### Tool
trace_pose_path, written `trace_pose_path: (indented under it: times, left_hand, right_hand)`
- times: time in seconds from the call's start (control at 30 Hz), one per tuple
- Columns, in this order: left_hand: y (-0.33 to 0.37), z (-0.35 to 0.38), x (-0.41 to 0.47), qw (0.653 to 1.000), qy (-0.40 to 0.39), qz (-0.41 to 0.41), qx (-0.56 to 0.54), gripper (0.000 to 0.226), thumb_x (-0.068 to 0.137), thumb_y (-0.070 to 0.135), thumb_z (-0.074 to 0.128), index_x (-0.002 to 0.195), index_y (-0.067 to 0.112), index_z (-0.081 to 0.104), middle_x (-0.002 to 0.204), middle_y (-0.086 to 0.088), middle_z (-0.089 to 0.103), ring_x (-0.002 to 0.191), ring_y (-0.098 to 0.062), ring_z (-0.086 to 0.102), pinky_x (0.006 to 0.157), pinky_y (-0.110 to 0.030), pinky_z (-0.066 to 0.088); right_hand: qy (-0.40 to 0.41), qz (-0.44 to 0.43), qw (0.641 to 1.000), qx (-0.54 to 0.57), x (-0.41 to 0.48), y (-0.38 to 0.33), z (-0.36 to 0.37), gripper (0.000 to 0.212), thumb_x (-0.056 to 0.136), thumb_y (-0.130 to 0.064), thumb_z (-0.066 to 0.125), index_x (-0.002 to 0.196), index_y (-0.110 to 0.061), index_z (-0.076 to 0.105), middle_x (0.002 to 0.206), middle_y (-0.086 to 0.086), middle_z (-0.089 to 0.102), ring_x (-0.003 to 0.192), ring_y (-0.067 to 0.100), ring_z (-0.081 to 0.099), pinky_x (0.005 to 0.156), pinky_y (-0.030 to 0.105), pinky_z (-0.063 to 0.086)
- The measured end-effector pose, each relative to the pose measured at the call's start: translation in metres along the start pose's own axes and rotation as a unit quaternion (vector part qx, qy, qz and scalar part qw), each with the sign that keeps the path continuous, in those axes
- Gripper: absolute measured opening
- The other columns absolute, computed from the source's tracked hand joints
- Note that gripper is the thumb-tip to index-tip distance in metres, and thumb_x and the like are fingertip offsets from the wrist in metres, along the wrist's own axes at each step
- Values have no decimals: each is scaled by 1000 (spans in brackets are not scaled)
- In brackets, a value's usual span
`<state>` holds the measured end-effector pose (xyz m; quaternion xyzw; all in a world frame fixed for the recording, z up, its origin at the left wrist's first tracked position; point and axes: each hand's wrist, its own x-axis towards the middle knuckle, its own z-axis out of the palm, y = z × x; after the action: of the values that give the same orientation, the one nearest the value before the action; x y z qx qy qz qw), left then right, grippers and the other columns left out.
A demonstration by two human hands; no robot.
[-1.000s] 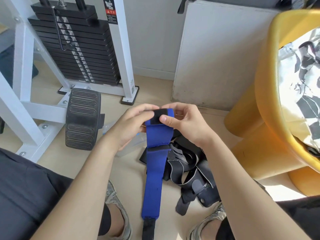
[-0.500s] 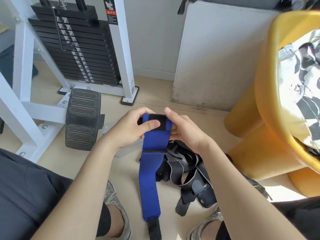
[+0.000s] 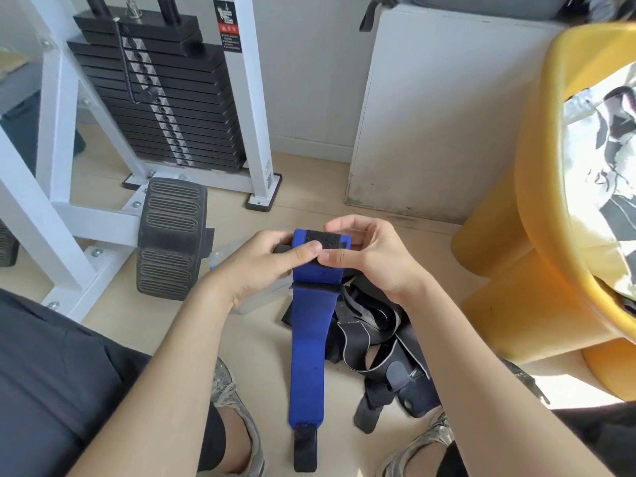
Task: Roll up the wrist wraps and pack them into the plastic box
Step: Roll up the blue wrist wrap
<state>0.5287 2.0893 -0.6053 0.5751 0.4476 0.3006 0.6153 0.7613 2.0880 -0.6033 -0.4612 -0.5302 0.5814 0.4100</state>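
Upper left: white-framed weight machine (image 3: 148, 108), black plate stack. Right edge: yellow plastic chair (image 3: 516, 270), patterned cloth (image 3: 602, 149) lying in it. Between the two, against the wall: white panel (image 3: 430, 115), scuffed along the bottom. Pale wooden floor (image 3: 103, 304) under everything. Ribbed black foot plate (image 3: 172, 235) at the machine's base, left of the hands. Pile of black wraps (image 3: 378, 342) loose on the floor, just below the right hand (image 3: 375, 259), between the two shoes (image 3: 237, 407). Mid-frame: blue wrist wrap (image 3: 308, 339), top end rolled over and held up off the floor, rest hanging straight down in front of the pile, black tab (image 3: 305, 449) at the bottom end; touching the floor or not, cannot tell. Close together: left hand (image 3: 258, 266) and right hand, both clamped on the rolled top end, thumbs side by side on the front, left thumb pressing the black fastening patch (image 3: 323, 239), fingers curled round the back. On the floor behind the left hand: clear plastic box (image 3: 256, 302), mostly hidden, just left of the black pile; contents unreadable.
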Motion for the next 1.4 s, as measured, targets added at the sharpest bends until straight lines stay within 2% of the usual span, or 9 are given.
trace_pose_path:
  times: [0.13, 0.33, 0.67, 0.9, 1.0, 1.1, 1.17, 1.27, 1.4]
  left_hand:
    - [-1, 5, 0, 1000, 13, 21, 10, 26, 104, 29, 75, 129, 25, 77, 122, -2, 81, 114, -21, 78, 89, -33, 66]
    - [1, 3, 1, 995, 86, 46, -29, 21, 106, 26, 72, 126, 21, 76, 119, -1, 83, 106, -24, 82, 85, -36, 68]
    - [9, 2, 3, 993, 84, 77, -20, 23, 105, 28, 74, 128, 26, 72, 117, 5, 81, 105, -20, 81, 78, -38, 68]
    - [1, 4, 6, 982, 98, 151, 52, 40, 101, 10, 76, 132, 33, 67, 118, 7, 73, 106, -16, 70, 84, -38, 64]
    - [1, -2, 9, 982, 101, 157, 44, 47, 99, 9, 76, 136, 35, 67, 119, 6, 74, 111, -20, 72, 90, -45, 66]
    - [4, 4, 9, 984, 77, 158, 40, 54, 93, 1, 79, 134, 37, 71, 108, 9, 77, 103, -15, 74, 94, -34, 63]
    - [6, 6, 8, 986, 75, 145, 40, 56, 90, -1, 78, 130, 39, 75, 102, 7, 76, 97, -13, 72, 92, -35, 64]
    - [12, 3, 5, 992, 35, 110, -58, 43, 92, 9, 68, 127, 32, 78, 111, 0, 75, 104, -17, 72, 89, -37, 64]
    - [20, 8, 2, 994, 53, 53, -75, 33, 105, 51, 61, 125, 31, 78, 115, -2, 80, 104, -19, 78, 82, -37, 65]
  right_hand:
    - [-17, 2, 999, 37, 3, 3, 4, 59, 67, 3, 90, 117, -16, 65, 107, 9, 73, 85, 26, 71, 81, 39, 60]
    - [-106, 51, 992, -46, -2, 14, -5, 86, 73, 1, 95, 146, -24, 57, 128, 14, 76, 115, 32, 77, 100, 51, 62]
    - [-5, -19, 996, -91, 1, 25, 11, 24, 102, -23, 76, 125, -18, 79, 118, 2, 83, 113, 24, 78, 102, 53, 61]
    - [-12, 52, 998, 24, 6, 11, 12, 37, 101, -11, 65, 137, -21, 66, 111, 4, 81, 92, 23, 79, 75, 36, 63]
    - [-32, 68, 995, 66, 5, 4, 12, 41, 94, -35, 66, 133, -24, 68, 113, 0, 76, 94, 23, 76, 82, 42, 62]
    - [-19, 71, 996, 44, 1, 3, 16, 54, 93, -69, 72, 130, -30, 71, 125, 2, 79, 110, 28, 79, 89, 45, 64]
    - [-8, 57, 997, 48, 0, 3, 16, 52, 91, -66, 76, 128, -30, 71, 124, 5, 79, 112, 28, 79, 86, 41, 62]
    - [-5, 18, 997, 70, -3, 3, 13, 39, 95, -44, 81, 127, -26, 69, 122, 5, 77, 110, 28, 76, 91, 43, 60]
    - [-14, -18, 998, 59, -3, -1, 12, 40, 96, -28, 83, 132, -21, 67, 124, 5, 75, 109, 26, 75, 93, 43, 62]
